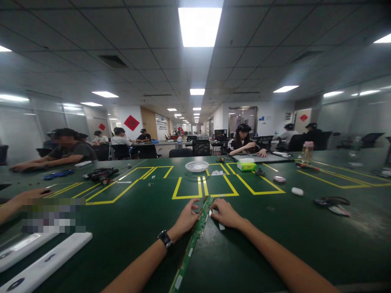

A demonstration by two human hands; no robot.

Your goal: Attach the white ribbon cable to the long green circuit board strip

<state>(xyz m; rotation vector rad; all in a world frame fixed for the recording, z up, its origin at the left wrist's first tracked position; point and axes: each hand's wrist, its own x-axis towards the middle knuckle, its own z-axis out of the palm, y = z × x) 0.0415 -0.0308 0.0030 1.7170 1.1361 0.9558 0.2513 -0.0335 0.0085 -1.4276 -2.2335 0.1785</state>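
Note:
A long, narrow green circuit board point(195, 236) runs from the table's near edge up between my two hands. Its far end lies just beyond my fingertips. My left hand point(185, 217), with a dark watch on the wrist, is closed at the board's left edge, thumb and fingers gripping near the far end. On the opposite side my right hand point(226, 213) has its fingers bent against the board's right edge. A small white piece point(221, 226), like paper or tissue, shows between and below those right fingers. The fingertips' exact grip is partly hidden.
Yellow tape outlines mark the green table point(275, 236). Ahead stand a white basket point(197, 166) and a green tissue pack point(247, 165). White long cases point(49, 262) lie at left, near another person's hand point(29, 198). Dark-handled scissors point(332, 202) lie right; a co-worker point(242, 142) sits opposite.

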